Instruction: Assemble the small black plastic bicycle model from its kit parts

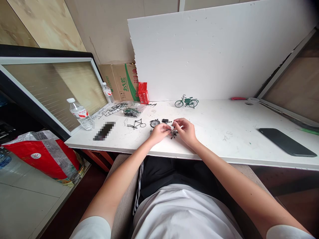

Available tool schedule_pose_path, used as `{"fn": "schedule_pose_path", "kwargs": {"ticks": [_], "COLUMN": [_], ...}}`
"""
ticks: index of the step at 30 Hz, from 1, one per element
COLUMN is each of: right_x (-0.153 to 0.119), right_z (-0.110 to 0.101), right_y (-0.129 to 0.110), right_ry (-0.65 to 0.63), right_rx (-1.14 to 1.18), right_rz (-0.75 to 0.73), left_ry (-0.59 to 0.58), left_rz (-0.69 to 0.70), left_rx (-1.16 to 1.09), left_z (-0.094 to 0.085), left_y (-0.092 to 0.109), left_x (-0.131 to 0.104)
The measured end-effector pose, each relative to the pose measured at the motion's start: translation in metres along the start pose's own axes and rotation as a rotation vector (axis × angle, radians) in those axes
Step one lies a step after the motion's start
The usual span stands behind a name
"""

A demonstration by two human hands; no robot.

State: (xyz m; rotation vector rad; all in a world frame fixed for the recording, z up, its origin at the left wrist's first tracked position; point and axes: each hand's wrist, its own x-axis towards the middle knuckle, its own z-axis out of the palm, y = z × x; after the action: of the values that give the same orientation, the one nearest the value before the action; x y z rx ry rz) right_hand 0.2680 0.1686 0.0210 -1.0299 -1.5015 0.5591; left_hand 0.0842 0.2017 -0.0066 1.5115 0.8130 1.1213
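Small dark plastic model pieces (173, 133) are between my two hands, low over the front of the white table. My left hand (159, 133) is closed, its fingertips pinched on these pieces. Thumb and forefinger of my right hand (185, 131) are pinched together just above them; whatever is between those fingertips is too small to tell. Just beyond my left hand lie a black spoked model wheel (155, 123) and a small black block-like part (165, 120). Further left is a dark model bicycle frame (136, 124).
At the back stands a green model bicycle (186, 101). Parts frames (114, 109) and a bag of green parts (132, 112) lie left, near a water bottle (81, 114), a pixelated dark item (104, 131) and a red box (143, 93). A black phone (286, 142) lies right.
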Motion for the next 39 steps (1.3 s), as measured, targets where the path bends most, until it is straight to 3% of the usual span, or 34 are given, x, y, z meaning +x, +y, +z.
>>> {"fn": "schedule_pose_path", "kwargs": {"ticks": [21,39], "right_x": [-0.0003,0.0001], "right_z": [0.0,-0.001], "right_y": [-0.0046,-0.0007], "right_ry": [0.052,0.021], "right_rx": [-0.024,-0.026], "right_rz": [-0.011,-0.017], "left_ry": [0.008,0.026], "left_rz": [0.01,-0.006], "left_rx": [0.006,-0.034], "left_z": [-0.0015,-0.001], "left_y": [-0.0012,-0.0012], "left_x": [0.0004,0.0012]}}
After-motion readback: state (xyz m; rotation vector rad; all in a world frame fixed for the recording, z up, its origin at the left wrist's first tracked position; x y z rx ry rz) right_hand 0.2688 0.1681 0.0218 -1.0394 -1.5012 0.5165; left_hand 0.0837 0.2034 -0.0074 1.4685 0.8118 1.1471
